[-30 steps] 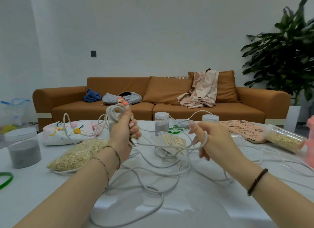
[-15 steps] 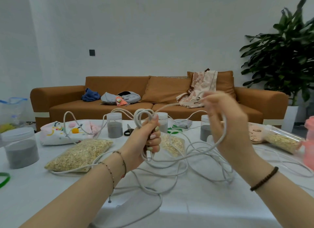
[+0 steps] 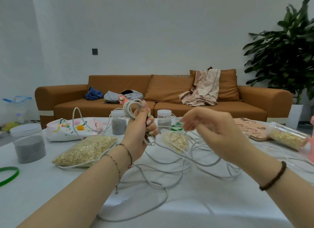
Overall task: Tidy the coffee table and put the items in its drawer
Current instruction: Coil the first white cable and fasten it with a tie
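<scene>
White-clothed surface (image 3: 186,204), orange sofa (image 3: 169,91) behind. Left hand (image 3: 141,125) raised over surface middle, fist gripping coiled white cable (image 3: 130,108), plug end poking out below fingers. Right hand (image 3: 214,132) beside it, blurred, fingers loosely bent; cannot tell if holding strand. Remaining cable loops sprawl across surface middle, oat bag (image 3: 85,150) leftward, notebook (image 3: 251,129) near right edge

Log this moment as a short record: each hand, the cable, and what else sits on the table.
Left hand: grips a coil of white cable, connector poking out below the fingers
Right hand: raised, a strand at its fingertips; blur hides any pinch
Cable remainder: loose tangle on the table
Also on table: large oat bag, small oat bag, grey-filled jar, pouch, notebook
</scene>
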Motion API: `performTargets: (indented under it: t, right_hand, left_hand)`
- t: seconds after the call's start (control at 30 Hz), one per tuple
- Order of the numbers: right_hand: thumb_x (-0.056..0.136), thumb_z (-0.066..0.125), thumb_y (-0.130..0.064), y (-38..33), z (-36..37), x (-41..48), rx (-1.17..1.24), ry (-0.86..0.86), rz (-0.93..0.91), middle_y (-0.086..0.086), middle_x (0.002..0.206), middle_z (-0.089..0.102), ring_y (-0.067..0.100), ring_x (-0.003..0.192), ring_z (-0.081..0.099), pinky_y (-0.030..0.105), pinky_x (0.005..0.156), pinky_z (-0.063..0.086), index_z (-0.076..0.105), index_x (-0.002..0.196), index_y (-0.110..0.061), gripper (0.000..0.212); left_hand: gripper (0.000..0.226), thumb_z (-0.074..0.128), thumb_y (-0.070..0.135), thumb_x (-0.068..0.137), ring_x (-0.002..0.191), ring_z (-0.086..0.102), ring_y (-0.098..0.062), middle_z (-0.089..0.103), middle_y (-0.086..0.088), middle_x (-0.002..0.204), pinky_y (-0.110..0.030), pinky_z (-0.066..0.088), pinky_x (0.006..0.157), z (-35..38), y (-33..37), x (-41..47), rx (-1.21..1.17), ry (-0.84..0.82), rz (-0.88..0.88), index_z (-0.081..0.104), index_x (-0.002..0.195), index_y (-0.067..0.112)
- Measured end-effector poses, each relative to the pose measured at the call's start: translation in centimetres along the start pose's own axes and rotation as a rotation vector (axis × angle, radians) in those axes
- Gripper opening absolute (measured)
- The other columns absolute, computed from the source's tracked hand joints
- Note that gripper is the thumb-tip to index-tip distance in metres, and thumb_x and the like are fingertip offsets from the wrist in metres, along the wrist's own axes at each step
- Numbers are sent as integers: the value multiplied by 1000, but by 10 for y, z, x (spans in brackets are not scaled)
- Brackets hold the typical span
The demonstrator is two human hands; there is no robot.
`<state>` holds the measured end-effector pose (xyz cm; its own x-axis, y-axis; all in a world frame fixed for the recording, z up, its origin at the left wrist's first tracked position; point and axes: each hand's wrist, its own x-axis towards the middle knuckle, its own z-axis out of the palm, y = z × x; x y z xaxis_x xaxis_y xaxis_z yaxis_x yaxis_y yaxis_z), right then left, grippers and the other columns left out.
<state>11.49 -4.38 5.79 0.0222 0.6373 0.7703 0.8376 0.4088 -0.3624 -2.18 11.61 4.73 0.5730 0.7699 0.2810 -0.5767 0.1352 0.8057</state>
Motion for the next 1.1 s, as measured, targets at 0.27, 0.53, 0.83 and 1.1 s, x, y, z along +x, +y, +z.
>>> performTargets:
  t: [0.27, 0.53, 0.83, 1.1]
  right_hand:
    - [94, 63, -41, 7, 17, -5, 38, -414, 493, -7, 51, 52, 11, 42, 48, 29, 49, 51, 70, 82, -22, 24]
    - [92, 56, -52, 20, 0, -2, -495, -254, 209, -17, 60, 56, 3, 60, 51, 24, 56, 40, 68, 90, -35, 21]
    - [93, 64, -40, 24, 6, -4, -584, -183, -22, -18, 76, 65, 3, 72, 57, 29, 60, 48, 77, 91, -33, 14]
    - [80, 82, -34, 26, 6, -3, -715, -118, -99, -15, 63, 65, 8, 59, 60, 8, 58, 22, 77, 73, -30, 9]
  left_hand:
    - [39, 50, 51, 95, 43, 28, -6, 33, 5, 55, -18, 31, 40, 1, 14, 2, -103, 72, 67, 45, 72, 19]
    - [38, 51, 49, 97, 44, 29, -6, 33, 6, 55, -17, 30, 41, -17, 13, 10, -92, 157, 54, 44, 74, 19]
    - [35, 60, 43, 94, 69, 65, -18, 62, -5, 77, -28, 57, 63, 5, -4, -15, 242, -240, -478, 54, 79, 12]
    - [19, 74, 12, 79, 74, 72, -15, 65, -3, 67, -24, 60, 69, 4, -12, -22, 432, -442, -500, 61, 66, 17]
